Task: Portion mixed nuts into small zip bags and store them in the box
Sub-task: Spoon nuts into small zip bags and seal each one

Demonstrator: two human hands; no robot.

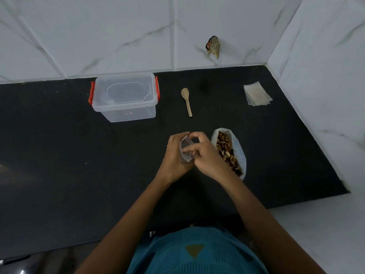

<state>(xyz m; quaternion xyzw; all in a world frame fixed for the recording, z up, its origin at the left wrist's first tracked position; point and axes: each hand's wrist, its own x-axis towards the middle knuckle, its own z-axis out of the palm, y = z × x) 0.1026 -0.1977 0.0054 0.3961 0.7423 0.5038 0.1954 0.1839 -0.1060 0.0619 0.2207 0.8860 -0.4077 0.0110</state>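
Observation:
Over the middle of the black counter, my left hand (pixel 174 155) and my right hand (pixel 205 155) both hold a small clear zip bag (pixel 185 150). Fingers of each hand pinch its rim, and its mouth is spread apart. The bag looks empty. Just right of my right hand lies a large open plastic bag of mixed nuts (pixel 229 151). A wooden spoon (pixel 186 100) lies flat behind my hands. The clear storage box (pixel 124 97) with orange latches stands at the back left, lid on.
A stack of flat zip bags (pixel 256 94) lies at the back right near the tiled corner. White tiled walls bound the black counter (pixel 69 155) at the back and right. A torn scrap (pixel 213 46) sticks to the back wall.

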